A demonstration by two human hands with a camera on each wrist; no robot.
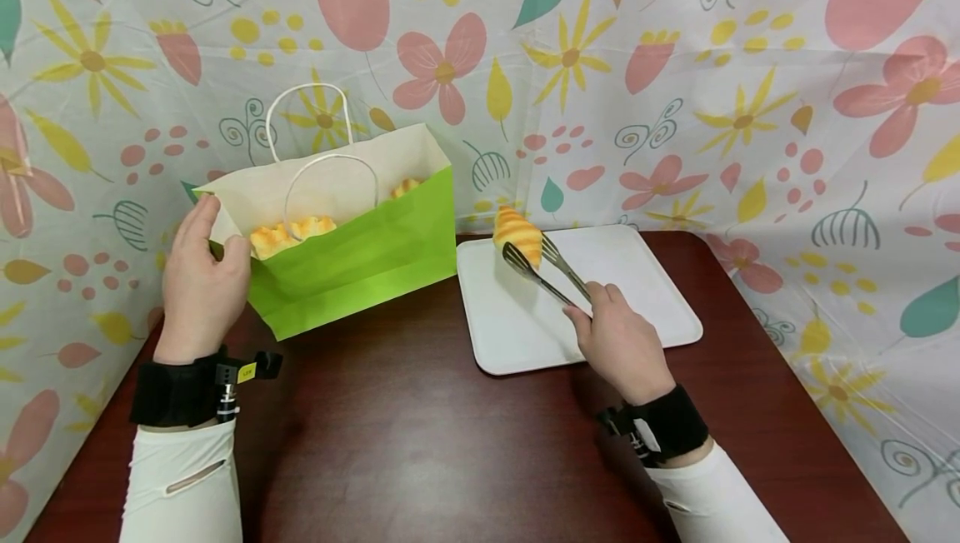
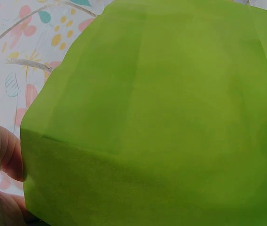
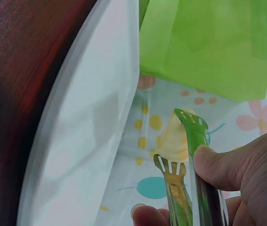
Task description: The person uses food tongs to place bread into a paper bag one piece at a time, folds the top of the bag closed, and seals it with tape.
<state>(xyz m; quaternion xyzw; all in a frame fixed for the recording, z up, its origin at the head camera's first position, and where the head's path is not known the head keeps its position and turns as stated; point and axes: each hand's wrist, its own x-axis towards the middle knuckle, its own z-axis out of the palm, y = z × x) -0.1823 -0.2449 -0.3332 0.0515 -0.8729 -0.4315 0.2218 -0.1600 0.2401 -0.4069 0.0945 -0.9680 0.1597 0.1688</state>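
Note:
A green paper bag (image 1: 360, 251) with a pale inside stands tilted on the table at the left. Two bread pieces (image 1: 294, 235) show through its mouth. My left hand (image 1: 206, 285) holds the bag's left side by the edge, though part of the grip is hidden behind the paper. In my right hand (image 1: 621, 341) is a pair of metal tongs (image 1: 564, 264). Their slotted ends pinch a striped yellow bread roll (image 1: 517, 235), raised over the back left of a white tray (image 1: 615, 276). The right wrist view shows the roll (image 3: 173, 141) between both tong ends.
The bag's white handles (image 1: 309, 87) stand up above its mouth. Close to the bag's right end lies the tray's left edge. A flowered cloth (image 1: 570, 110) hangs behind and beside the dark wooden table (image 1: 420, 435).

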